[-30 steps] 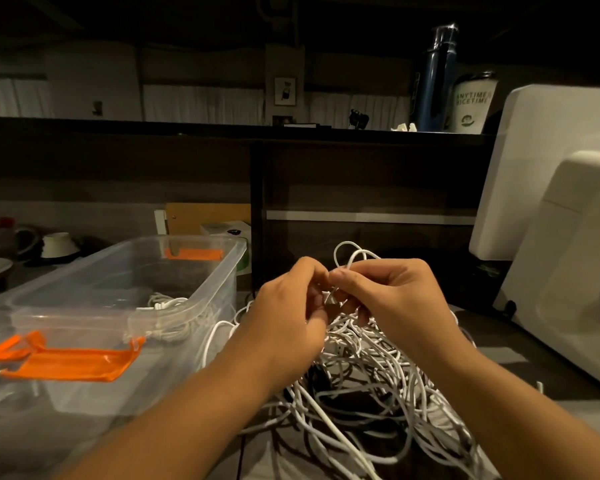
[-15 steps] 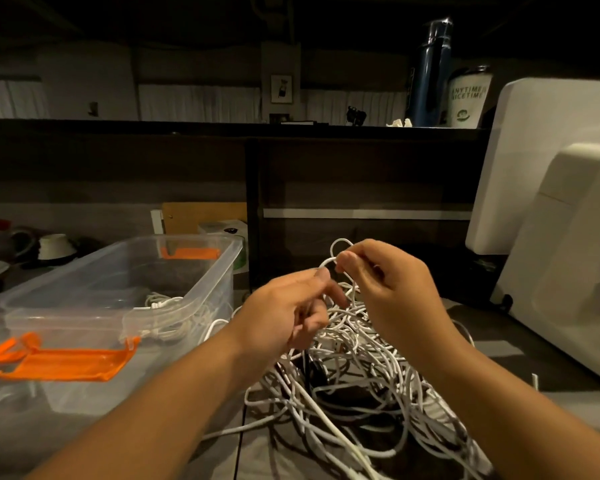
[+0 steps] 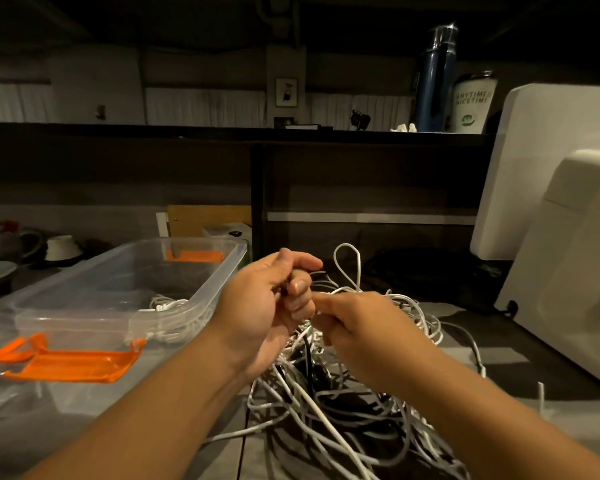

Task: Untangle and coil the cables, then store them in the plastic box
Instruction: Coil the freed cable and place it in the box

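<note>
Dim grey desk (image 3: 499, 424), head view. Tangled white cables (image 3: 343, 414) sit heaped at centre, with one loop (image 3: 347, 245) standing up behind the hands. Left hand (image 3: 267, 306) is raised over the heap, fingers curled around a few strands, one of them dark. Right hand (image 3: 364, 327) is just beside it, fingertips pinching white strands at the heap's top. Clear plastic box (image 3: 84, 306) is left of the heap, open, orange latch (image 3: 73, 365) at its near end. One coiled cable (image 3: 167, 303) lies inside.

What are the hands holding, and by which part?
Left hand curls round strands at the top of the cable tangle; right hand pinches strands just below. Which cables is unclear.
</note>
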Available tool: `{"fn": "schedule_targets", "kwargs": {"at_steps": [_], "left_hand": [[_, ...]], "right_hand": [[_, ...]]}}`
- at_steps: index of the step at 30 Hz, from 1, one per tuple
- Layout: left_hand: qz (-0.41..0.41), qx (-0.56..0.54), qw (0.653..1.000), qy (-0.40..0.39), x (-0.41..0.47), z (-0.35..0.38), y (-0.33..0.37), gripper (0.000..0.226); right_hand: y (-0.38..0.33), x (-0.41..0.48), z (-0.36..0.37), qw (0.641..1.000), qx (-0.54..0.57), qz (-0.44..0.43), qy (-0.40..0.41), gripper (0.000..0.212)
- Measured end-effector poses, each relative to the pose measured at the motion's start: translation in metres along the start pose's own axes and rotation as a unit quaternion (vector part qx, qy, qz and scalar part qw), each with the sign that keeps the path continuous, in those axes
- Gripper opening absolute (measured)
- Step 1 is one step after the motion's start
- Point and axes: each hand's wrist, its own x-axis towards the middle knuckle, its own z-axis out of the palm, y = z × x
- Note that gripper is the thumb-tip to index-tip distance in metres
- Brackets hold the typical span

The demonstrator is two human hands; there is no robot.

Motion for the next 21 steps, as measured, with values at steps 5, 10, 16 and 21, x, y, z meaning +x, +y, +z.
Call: {"fn": "schedule_targets", "kwargs": {"at_steps": [5,10,16,21], "left_hand": [[0.037,0.056,0.997,0.026,0.003,-0.002,-0.003,0.039],[0.144,0.304,0.941,0.044,0.009,-0.008,-0.019,0.040],[0.180,0.446,0.877,-0.007,0.006,-0.015,-0.019,0.038],[0.126,0.472,0.871,-0.045,0.005,-0.019,-0.023,0.044]], "right_hand": [[-0.013,-0.004,0.001,0.988,-0.132,-0.064,-0.041,0.035],[-0.013,-0.009,-0.006,0.984,-0.140,-0.104,0.043,0.035],[-0.005,-0.011,-0.015,0.981,-0.049,-0.104,0.153,0.035],[0.014,-0.004,-0.023,0.965,-0.105,-0.077,0.226,0.040]]}}
